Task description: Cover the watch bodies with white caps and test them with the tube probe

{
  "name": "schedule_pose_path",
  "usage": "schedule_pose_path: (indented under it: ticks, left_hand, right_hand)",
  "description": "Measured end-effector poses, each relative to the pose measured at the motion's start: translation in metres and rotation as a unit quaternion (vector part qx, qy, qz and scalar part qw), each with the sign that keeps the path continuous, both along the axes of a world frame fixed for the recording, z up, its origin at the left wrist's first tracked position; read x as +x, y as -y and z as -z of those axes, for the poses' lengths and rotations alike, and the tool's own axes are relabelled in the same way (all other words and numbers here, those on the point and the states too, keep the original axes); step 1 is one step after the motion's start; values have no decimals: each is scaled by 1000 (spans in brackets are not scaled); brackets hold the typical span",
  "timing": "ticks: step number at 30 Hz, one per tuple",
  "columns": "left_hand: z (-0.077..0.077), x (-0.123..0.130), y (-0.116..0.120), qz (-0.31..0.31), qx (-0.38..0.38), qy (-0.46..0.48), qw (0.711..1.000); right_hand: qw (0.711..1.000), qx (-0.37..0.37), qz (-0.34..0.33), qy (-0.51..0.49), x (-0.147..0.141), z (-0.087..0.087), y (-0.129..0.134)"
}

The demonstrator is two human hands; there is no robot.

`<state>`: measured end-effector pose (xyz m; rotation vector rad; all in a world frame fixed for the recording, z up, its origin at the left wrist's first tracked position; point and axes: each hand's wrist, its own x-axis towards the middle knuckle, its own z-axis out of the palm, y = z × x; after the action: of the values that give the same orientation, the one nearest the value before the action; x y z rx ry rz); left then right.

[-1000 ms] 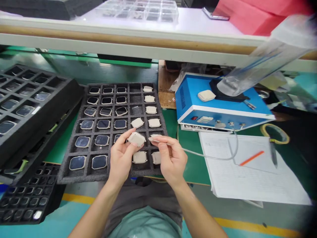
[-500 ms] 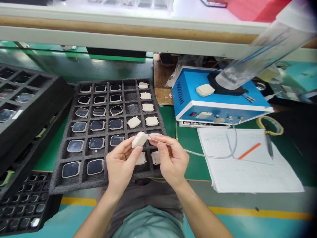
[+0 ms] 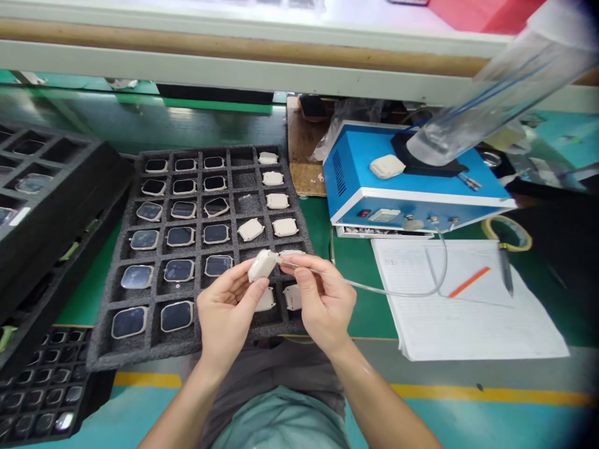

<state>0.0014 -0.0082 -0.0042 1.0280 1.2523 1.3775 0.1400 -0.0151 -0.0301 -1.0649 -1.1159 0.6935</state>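
A cream smartwatch case (image 3: 262,265) is tilted between the thumb and fingers of my left hand (image 3: 227,312). My right hand (image 3: 327,305) pinches the end of a thin clear tube (image 3: 402,294), its tip at the upper right edge of the case. Whether the tip touches or enters the case is too small to tell. Both hands are over the right part of a dark foam tray (image 3: 112,360). Its left columns hold watches with dark screens up (image 3: 180,236); cream cases (image 3: 285,227) lie in the right columns, some partly hidden by my hands.
The tube runs to a blue machine (image 3: 421,193) at right, with a cream case (image 3: 387,166) and a clear cylinder (image 3: 444,137) on top. Papers (image 3: 435,330) hold an orange stick (image 3: 469,282) and a pen (image 3: 506,271) beside a tape roll (image 3: 519,244). Stacked foam trays (image 3: 84,181) stand left.
The view has shifted slightly, so the trays sit a little further left. Both hands keep nearly the same pose on the case and the tube.
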Motion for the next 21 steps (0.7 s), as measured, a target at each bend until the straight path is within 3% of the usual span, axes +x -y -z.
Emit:
schedule_pose_path:
  ticks: [21]
  left_hand:
    - [3,-3,-2,4,-17,-28,999]
  right_hand:
    - [1000,0,-26,-13,0,2,-5]
